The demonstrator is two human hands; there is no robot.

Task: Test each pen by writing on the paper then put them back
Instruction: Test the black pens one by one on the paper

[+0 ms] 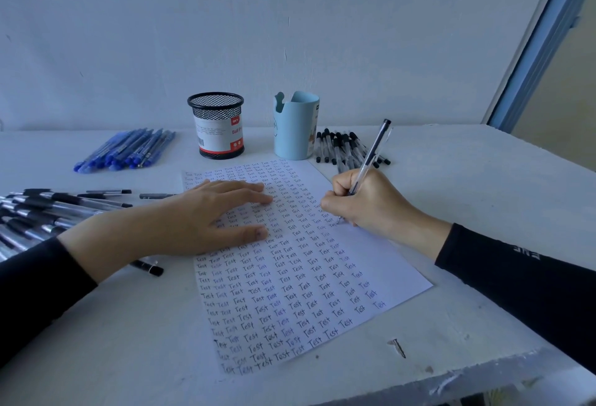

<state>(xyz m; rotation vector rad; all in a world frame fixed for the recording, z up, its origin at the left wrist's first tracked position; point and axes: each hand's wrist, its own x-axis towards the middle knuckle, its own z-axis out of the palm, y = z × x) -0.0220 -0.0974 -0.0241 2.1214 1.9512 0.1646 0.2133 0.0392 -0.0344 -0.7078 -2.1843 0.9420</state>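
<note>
The right hand point(371, 202) grasps a clear pen point(371, 155) in clenched fingers, tip touching the paper point(322, 276) at its right margin. The left hand point(206, 215) rests flat on the paper, fingers released. The paper lies on the surface point(451, 179).

Wall point(290, 18): plain, pale, matt, with faint scuffs and small cracks
Table point(483, 186): white-painted top set against the wall; paint chipped along the front edge
Frame point(541, 37): blue-grey upright at far right; window or door cannot be told
Light: soft, cool, even; shadows weak
</note>
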